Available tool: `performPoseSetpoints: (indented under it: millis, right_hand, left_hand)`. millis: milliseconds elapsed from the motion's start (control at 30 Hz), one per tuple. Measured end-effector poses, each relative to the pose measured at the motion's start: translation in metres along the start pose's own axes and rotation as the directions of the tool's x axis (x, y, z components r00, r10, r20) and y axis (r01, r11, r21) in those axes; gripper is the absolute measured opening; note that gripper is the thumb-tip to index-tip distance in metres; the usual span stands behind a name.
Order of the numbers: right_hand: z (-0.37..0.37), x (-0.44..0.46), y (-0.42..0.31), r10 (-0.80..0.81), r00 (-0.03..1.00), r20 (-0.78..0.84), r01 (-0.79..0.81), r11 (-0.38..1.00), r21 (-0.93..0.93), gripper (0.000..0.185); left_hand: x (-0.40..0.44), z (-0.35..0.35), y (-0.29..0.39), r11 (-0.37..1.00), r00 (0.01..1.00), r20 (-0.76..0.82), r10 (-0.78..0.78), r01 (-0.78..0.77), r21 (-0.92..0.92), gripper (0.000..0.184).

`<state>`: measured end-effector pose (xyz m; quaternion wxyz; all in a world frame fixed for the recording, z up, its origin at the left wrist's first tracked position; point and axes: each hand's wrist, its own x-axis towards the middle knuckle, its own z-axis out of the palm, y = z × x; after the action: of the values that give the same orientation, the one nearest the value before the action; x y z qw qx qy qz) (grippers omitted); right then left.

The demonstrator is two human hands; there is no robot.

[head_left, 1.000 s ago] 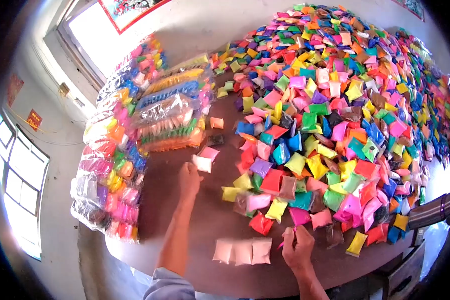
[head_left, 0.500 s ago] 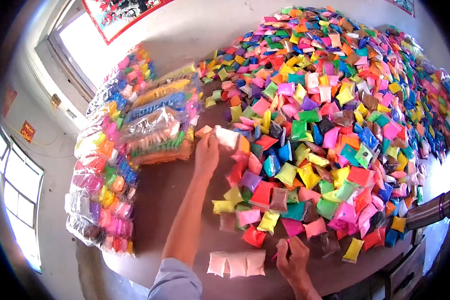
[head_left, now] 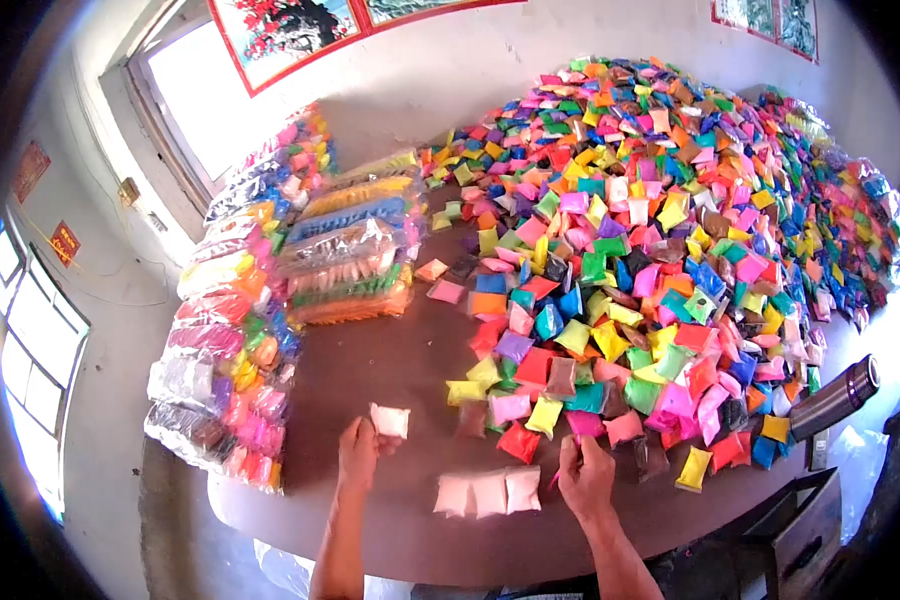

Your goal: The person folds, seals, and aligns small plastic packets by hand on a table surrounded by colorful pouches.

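My left hand [head_left: 358, 450] is closed on the edge of a small pale pink packet [head_left: 390, 421], held over the brown table in front of me. To its right, a row of pale pink packets [head_left: 488, 494] lies side by side near the table's front edge. My right hand [head_left: 586, 472] is closed just right of that row, beside the big pile of coloured packets [head_left: 620, 330]. A thin bright pink thing pokes out from its fingers; most of it is hidden, so its kind is unclear.
Clear bags of sorted packets [head_left: 350, 250] are stacked at the table's left, beside a long row of more bags [head_left: 210, 340]. A dark metallic cylinder [head_left: 835, 398] stands at the right edge. Below it is an open wooden drawer [head_left: 805, 530].
My left hand has come back from the pile's left edge toward me with the pale pink packet. The right hand stays beside the row, and the view has tilted up.
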<state>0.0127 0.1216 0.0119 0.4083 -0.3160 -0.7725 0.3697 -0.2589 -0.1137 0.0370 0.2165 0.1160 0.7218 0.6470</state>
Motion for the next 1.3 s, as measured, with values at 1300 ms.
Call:
performPoseSetpoints:
  millis: [1300]
  right_hand:
    - [-0.127,-0.120,-0.017,0.383,0.923,-0.042,-0.332,0.846,0.418,0.016]
  left_hand:
    - [-0.175,0.241,-0.017,0.996,0.540,0.842,-0.020,0.086,-0.031,0.023]
